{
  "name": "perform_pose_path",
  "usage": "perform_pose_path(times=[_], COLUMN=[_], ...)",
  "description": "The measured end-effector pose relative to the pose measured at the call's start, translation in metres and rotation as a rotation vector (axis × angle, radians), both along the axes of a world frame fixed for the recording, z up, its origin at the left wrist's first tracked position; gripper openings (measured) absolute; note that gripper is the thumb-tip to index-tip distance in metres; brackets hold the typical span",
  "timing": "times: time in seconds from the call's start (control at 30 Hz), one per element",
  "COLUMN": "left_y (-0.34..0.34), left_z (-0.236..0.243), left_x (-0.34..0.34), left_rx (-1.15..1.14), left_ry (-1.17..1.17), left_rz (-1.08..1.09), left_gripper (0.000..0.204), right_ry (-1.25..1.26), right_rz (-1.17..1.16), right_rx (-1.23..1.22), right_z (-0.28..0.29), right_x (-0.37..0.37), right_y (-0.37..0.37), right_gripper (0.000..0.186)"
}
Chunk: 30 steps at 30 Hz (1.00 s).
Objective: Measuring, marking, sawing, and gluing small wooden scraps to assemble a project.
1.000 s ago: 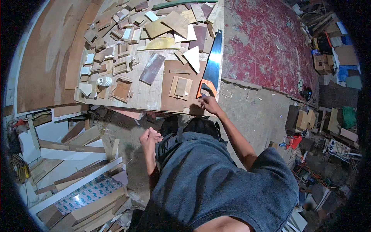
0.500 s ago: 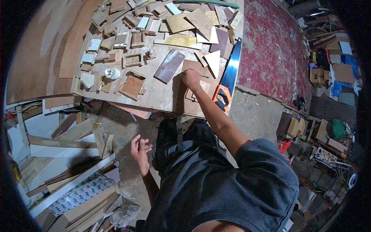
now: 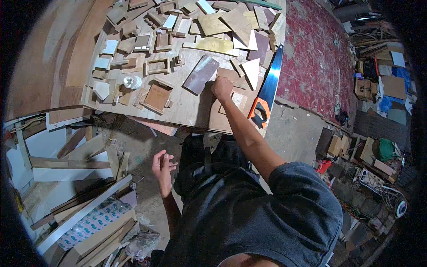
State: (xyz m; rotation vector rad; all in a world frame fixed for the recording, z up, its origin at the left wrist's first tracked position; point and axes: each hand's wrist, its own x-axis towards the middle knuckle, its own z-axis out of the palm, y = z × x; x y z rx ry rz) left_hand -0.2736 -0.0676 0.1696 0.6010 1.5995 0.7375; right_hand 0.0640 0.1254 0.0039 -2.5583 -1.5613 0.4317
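Observation:
My right hand [image 3: 222, 89] is closed over a flat brown wooden board [image 3: 229, 76] near the worktable's front edge. A thin dark line extends from beside the fist, and what the fingers hold is hidden. Just below the fist lies a pale square piece [image 3: 239, 100], partly behind my forearm. To its left rests a purplish rectangular panel [image 3: 201, 75]. On the right, a handsaw [image 3: 270, 82] with an orange and black handle lies along the table edge. My left hand [image 3: 163, 170] hangs in the air below the table, open with its fingers loosely curled, holding nothing.
Several small wooden frames and boxes [image 3: 158, 95] cover the table's left half, with a white coiled object [image 3: 132, 82] among them. Thin offcuts [image 3: 213, 24] lie behind. Scrap boards [image 3: 71, 162] crowd the floor at left; boxes and clutter [image 3: 365, 89] line the right.
The view has shifted slightly, so the table's contents appear a little farther right. My right fist stays over the brown board, and my left hand has barely moved.

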Motion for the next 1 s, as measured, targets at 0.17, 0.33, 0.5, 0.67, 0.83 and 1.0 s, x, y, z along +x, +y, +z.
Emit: perform_pose_path(times=[0.17, 0.33, 0.5, 0.67, 0.83, 1.0], left_y=[0.002, 0.002, 0.005, -0.005, -0.005, -0.015], left_z=[-0.004, -0.009, -0.006, -0.012, -0.006, -0.018], left_x=[-0.012, -0.025, -0.027, -0.035, -0.026, -0.024], left_rx=[-0.006, -0.011, -0.026, -0.014, -0.001, 0.079], left_ry=[0.015, 0.055, 0.045, 0.064, 0.057, 0.066], left_rz=[-0.030, -0.027, -0.045, -0.032, -0.027, -0.057], left_gripper=[0.036, 0.039, 0.039, 0.038, 0.032, 0.021], right_ry=[0.005, 0.057, -0.009, 0.017, -0.003, 0.123], right_rz=[0.008, 0.102, 0.086, 0.144, 0.229, 0.214], right_rx=[0.062, 0.206, 0.141, 0.149, 0.090, 0.092], right_z=[-0.006, -0.010, -0.029, -0.019, -0.024, -0.016], right_x=[0.000, -0.005, 0.004, -0.011, -0.002, 0.011], right_y=[-0.004, -0.011, -0.017, -0.019, -0.016, -0.021], right_gripper=[0.016, 0.016, 0.016, 0.015, 0.015, 0.019])
